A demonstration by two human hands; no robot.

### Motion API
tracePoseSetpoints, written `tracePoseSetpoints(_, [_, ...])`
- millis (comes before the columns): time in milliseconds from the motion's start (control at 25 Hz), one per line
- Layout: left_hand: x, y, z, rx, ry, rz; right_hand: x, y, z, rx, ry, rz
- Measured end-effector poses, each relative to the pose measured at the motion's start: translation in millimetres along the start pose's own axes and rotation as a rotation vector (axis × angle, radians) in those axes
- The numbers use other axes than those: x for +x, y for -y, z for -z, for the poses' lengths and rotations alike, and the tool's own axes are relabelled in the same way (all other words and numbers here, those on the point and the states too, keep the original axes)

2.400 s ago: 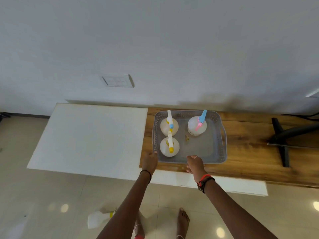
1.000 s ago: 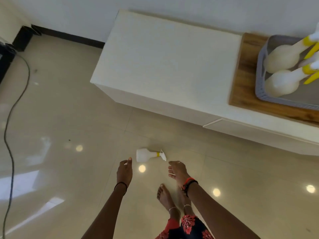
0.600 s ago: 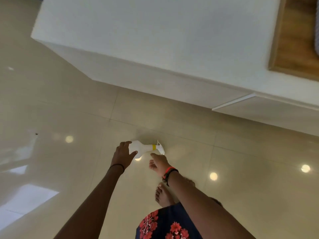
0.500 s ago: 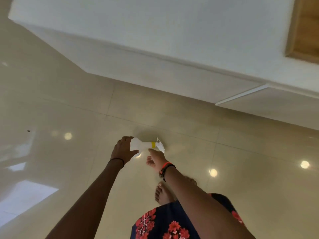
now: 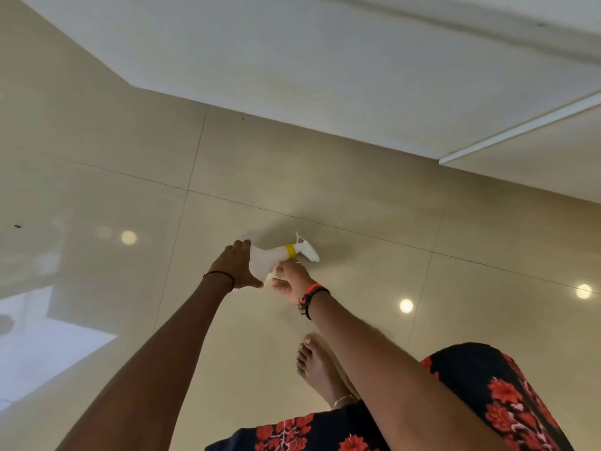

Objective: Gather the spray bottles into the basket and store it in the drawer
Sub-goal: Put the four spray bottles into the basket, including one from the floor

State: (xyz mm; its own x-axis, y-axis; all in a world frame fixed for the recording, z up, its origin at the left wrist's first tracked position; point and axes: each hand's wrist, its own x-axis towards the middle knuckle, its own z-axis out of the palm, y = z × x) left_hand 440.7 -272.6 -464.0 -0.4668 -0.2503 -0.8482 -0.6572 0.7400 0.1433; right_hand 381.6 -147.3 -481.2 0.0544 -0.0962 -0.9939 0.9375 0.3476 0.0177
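A white spray bottle (image 5: 272,257) with a yellow collar and a white trigger head lies sideways just above the beige floor, nozzle end to the right. My left hand (image 5: 236,268) wraps around its round base from the left. My right hand (image 5: 291,278) grips it from below, near the neck. The basket and the other bottles are out of view.
The white cabinet (image 5: 325,60) fills the top of the view, with a drawer front's edge (image 5: 520,138) at the upper right. A bare foot (image 5: 320,369) stands on the glossy tile floor (image 5: 357,196) below my hands.
I turned from the basket on the counter and bent to the floor. Both hands reached the fallen bottle and closed on it; it is now slightly lifted.
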Motion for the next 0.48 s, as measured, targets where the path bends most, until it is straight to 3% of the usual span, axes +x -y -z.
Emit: tracePoseSetpoints(480, [-157.5,-89.5,91.6,-0.640,-0.254,-0.029,-187.4,45.9,51.4,0.123,0.184,0.152])
